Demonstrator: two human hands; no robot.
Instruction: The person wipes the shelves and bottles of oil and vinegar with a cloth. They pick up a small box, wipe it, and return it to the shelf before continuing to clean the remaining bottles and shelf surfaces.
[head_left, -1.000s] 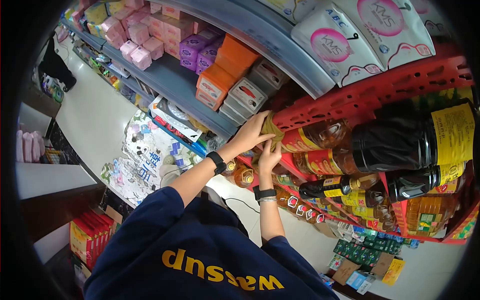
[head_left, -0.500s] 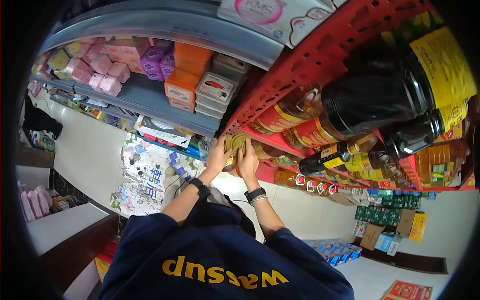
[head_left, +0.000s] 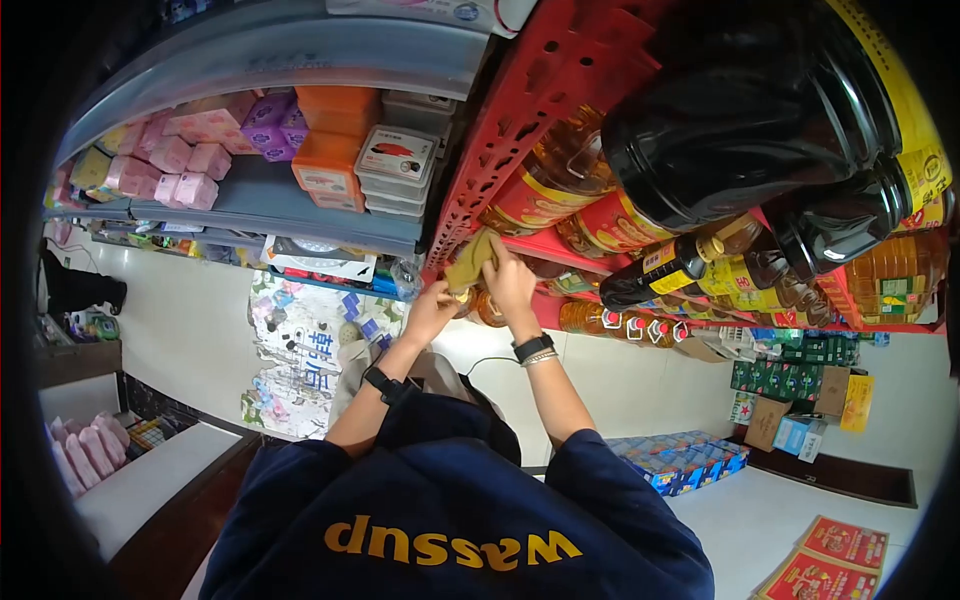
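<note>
My right hand (head_left: 511,287) grips an olive-yellow cloth (head_left: 468,262), bunched under its fingers beside the red shelf upright. Close by on the left, my left hand (head_left: 430,314) is closed with its fingertips at the gold-coloured cap (head_left: 462,296) of an amber bottle (head_left: 487,308). Between the two hands, the bottle is partly hidden by the cloth and my right hand. The cloth's lower edge hangs near the cap.
A red perforated upright (head_left: 500,140) divides the grey shelf (head_left: 270,195) from the red racks of oil. A large dark bottle (head_left: 720,130) bulks close on the right. Several oil bottles (head_left: 620,322) stand low down. Plastic containers (head_left: 395,165) fill the grey shelf's end.
My right hand has moved right and draws the cloth up into a looser fold. My left hand has come off the cloth to the bottle cap. The view has shifted slightly.
</note>
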